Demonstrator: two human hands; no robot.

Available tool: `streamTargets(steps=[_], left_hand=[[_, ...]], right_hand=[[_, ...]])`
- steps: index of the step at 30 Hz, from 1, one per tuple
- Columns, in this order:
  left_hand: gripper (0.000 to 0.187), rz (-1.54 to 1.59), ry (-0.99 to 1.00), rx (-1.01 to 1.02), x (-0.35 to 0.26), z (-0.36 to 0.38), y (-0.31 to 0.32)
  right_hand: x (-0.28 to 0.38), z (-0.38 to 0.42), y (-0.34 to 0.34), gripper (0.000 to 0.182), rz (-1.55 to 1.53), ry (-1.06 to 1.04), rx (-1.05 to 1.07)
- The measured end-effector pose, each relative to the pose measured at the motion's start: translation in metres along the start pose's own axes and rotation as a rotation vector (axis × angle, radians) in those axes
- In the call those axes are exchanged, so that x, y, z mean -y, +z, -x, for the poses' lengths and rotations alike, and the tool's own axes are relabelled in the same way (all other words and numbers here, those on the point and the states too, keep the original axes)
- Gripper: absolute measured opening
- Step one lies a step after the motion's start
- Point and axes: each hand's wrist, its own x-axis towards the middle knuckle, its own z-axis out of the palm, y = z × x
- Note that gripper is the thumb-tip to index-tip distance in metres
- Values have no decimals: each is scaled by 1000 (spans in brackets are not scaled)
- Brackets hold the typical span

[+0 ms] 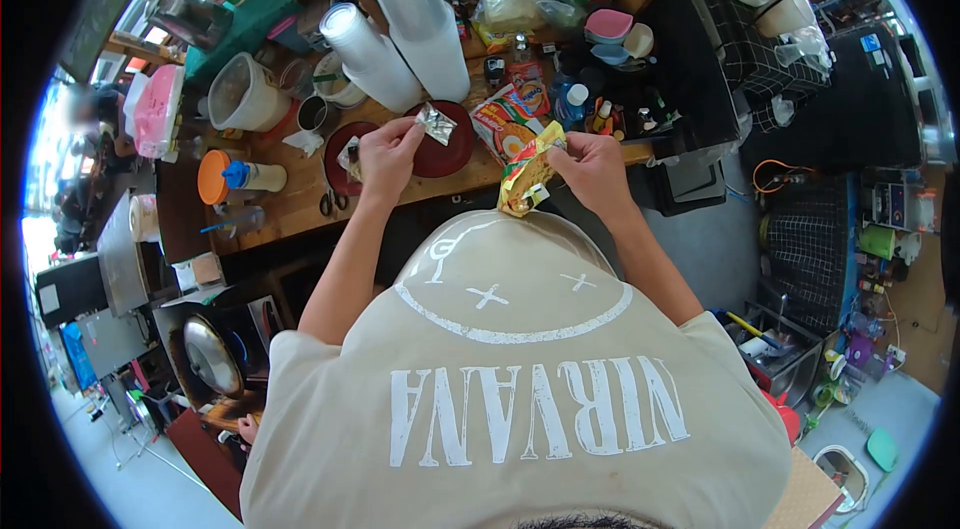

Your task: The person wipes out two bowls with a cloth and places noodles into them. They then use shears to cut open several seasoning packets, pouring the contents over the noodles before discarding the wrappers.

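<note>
My left hand point(388, 164) pinches a small silver foil sachet point(436, 124) above a dark red plate point(448, 161). In my right hand point(598, 174) is a yellow instant noodle packet point(528, 174), torn along its side, with what looks like the dry noodle block showing. The packet hangs at the table's front edge, close to my shirt. Behind it on the table lies another noodle packet point(512, 119), red and white with an egg picture. A second dark red plate point(338, 172) is partly hidden by my left hand. Scissors point(333, 203) lie below that plate.
Tall stacks of clear plastic cups point(425, 39) stand behind the plates. An orange-lidded jar point(213, 177) and a blue-capped bottle point(262, 177) sit at left. Small bottles point(575, 101) and stacked bowls point(612, 29) are at right. A pot lid point(212, 357) rests lower left, near another person's hand point(247, 427).
</note>
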Motion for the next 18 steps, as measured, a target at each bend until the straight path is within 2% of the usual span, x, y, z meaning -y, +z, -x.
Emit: streamTargets(steps=[2,3,5,6,8,9,11,13,15,16,18], left_hand=[[29,-212,-95,-27,41,-14,2],[29,-208,-97,-33,44,-17,2],[31,-485,-130,-17,50,-20,4],[31,-480,-135,-16,47,-17,6],[22,-714,151,-122,24,-10,8],[22,-711,147,-123,2,-5,10],[18,-478,369,-54,-57,10,19],[19,-388,624,178,-97,24,24],[22,-383,709,420,-123,44,31],[22,-383,711,413,-134,56,36],[21,-856,678,422,-150,71,45]], right_hand=[[1,0,2,20,-33,5,8],[2,0,2,20,-67,12,5],[1,0,2,20,-75,29,7],[0,1,2,19,-87,46,6],[2,2,3,19,-102,40,4],[3,3,4,19,-123,31,-1],[2,4,4,19,-96,31,1],[6,4,6,19,-68,26,8],[17,7,10,18,-33,4,-32],[17,8,12,18,-29,0,-29],[16,8,13,18,-56,-9,-79]])
